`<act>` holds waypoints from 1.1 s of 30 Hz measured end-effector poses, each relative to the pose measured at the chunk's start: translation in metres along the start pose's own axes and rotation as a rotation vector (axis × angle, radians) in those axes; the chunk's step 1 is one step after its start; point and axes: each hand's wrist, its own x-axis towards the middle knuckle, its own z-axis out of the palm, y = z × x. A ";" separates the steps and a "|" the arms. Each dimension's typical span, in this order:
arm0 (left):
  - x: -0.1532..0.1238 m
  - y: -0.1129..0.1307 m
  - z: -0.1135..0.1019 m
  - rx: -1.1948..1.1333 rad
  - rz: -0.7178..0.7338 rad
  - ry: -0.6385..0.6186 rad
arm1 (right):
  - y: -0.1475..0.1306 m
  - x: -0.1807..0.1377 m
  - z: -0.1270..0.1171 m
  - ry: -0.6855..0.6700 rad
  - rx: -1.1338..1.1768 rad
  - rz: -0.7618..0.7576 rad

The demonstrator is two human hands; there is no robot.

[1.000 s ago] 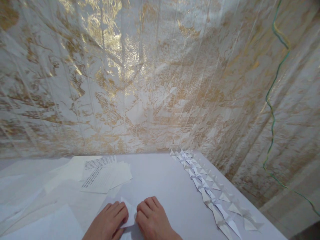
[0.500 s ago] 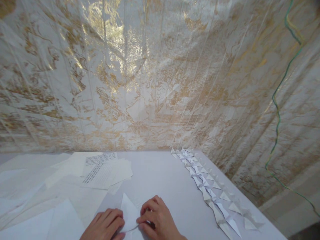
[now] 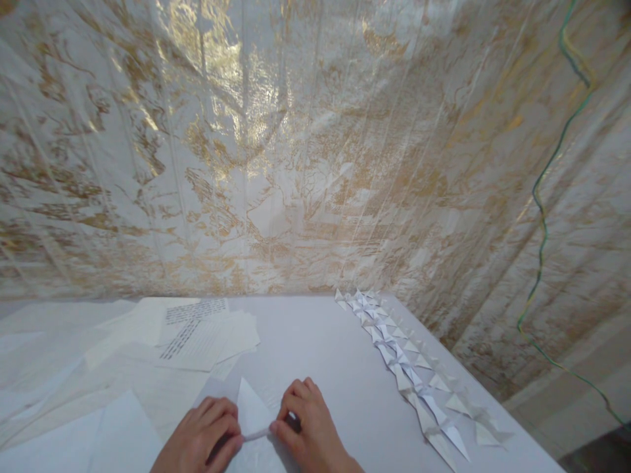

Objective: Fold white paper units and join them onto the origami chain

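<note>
A piece of white paper point(image 3: 252, 410), folded to a triangle with its point facing away from me, lies on the white table point(image 3: 305, 335) close to its near side. My left hand point(image 3: 204, 430) grips the left end of its lower edge, fingers curled. At the other end, my right hand point(image 3: 308, 420) pinches the edge between thumb and fingers. Along the edge between the two hands runs a narrow folded strip. Part of the paper is hidden under my left fingers.
Rows of small folded white paper pieces point(image 3: 397, 355) line the table's right side. Loose sheets point(image 3: 118, 368) overlap on the left, some with printed text point(image 3: 197, 322). Behind stands a gold-patterned covering point(image 3: 296, 164). A green cord point(image 3: 542, 217) hangs at the right.
The paper's near edge, curved before, is now turned up into a narrow straight strip. Both hands have shifted slightly away from me, thumbs now at the strip's ends.
</note>
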 end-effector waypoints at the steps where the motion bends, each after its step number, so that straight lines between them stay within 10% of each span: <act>1: 0.001 0.001 -0.001 -0.016 -0.025 -0.002 | -0.002 0.001 -0.001 0.000 0.004 0.018; 33: 0.015 0.014 -0.004 0.168 -0.060 -0.008 | -0.007 0.006 0.004 0.013 -0.118 0.028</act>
